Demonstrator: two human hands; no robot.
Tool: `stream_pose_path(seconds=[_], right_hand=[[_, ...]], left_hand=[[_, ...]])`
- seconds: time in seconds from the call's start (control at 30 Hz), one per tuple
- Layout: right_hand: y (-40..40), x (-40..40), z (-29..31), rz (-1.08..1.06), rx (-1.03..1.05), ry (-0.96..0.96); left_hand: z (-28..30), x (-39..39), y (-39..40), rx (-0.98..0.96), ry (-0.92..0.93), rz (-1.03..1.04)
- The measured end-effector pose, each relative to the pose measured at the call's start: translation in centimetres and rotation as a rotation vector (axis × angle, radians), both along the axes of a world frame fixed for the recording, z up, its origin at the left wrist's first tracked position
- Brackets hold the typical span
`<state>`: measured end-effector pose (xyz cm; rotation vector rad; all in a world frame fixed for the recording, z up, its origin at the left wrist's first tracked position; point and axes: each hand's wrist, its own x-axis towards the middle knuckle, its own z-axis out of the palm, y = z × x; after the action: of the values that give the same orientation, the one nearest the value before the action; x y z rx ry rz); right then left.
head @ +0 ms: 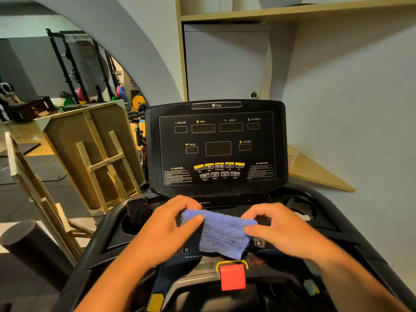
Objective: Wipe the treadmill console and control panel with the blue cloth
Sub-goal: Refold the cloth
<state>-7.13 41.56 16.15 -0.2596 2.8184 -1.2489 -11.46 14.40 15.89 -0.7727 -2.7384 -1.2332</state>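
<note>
- Blue cloth (221, 233): soft terry, light, limp; sags between grips.
- Left hand (173, 221) and right hand (276, 226) each pinch a top corner, fingers closed on it.
- Bunch it before wiping the console (217, 145).

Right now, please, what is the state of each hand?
Left hand: closed, pinching the left edge of the blue terry cloth.
Right hand: closed, pinching its right edge.

- Single head-worn wide-angle view, looking forward and down from directly before the treadmill console (217, 147).
- Close range: both forearms enter from the bottom edge, below the console.
- Gym floor stretches left of it.
</note>
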Motion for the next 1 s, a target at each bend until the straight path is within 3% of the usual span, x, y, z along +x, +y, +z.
stream_pose_path(seconds=[0.07,0.13,0.2,0.23,0.33,0.4,0.57,0.63,0.73,0.83,0.93,1.0], right_hand=[[0.6,0.4,2.4,0.112,-0.315,-0.074],[0.9,0.4,4.7,0.178,-0.821,-0.077],[-0.1,0.3,6.6,0.09,-1.281,-0.136],[-0.6,-0.2,6.4,0.004,-1.416,-0.209],[-3.1,-0.3,4.9,-0.154,-1.483,-0.22],[-4.3,0.3,2.8,-0.213,-1.582,-0.337],[-5.1,1.9,-1.1,-0.163,-1.763,-0.609],[-5.0,1.8,-1.2,-0.122,-1.72,-0.62],[-3.9,1.4,-0.3,-0.159,-1.568,-0.529],[-2.1,0.8,0.3,-0.233,-1.655,-0.397],[-1.7,0.6,-1.1,-0.298,-1.688,-0.427],[-1.5,0.5,-2.7,-0.375,-1.651,-0.466]], left_hand=[[2.9,0.4,0.4,0.152,-0.143,-0.081],[6.1,0.7,1.4,0.342,-0.175,-0.126],[8.6,0.6,3.0,0.521,-0.229,-0.129],[9.3,0.5,3.7,0.557,-0.239,-0.117],[9.2,0.0,5.5,0.463,-0.166,-0.029],[7.4,-0.6,5.9,0.335,-0.091,0.088],[2.2,-2.3,5.4,0.083,-0.064,0.231],[1.7,-2.6,5.6,0.132,-0.143,0.195],[3.0,-3.2,5.9,0.388,-0.377,0.1],[3.7,-4.1,5.7,0.45,-0.417,0.069],[1.3,-5.0,4.5,0.539,-0.473,0.142],[-2.1,-5.5,2.8,0.465,-0.417,0.241]])
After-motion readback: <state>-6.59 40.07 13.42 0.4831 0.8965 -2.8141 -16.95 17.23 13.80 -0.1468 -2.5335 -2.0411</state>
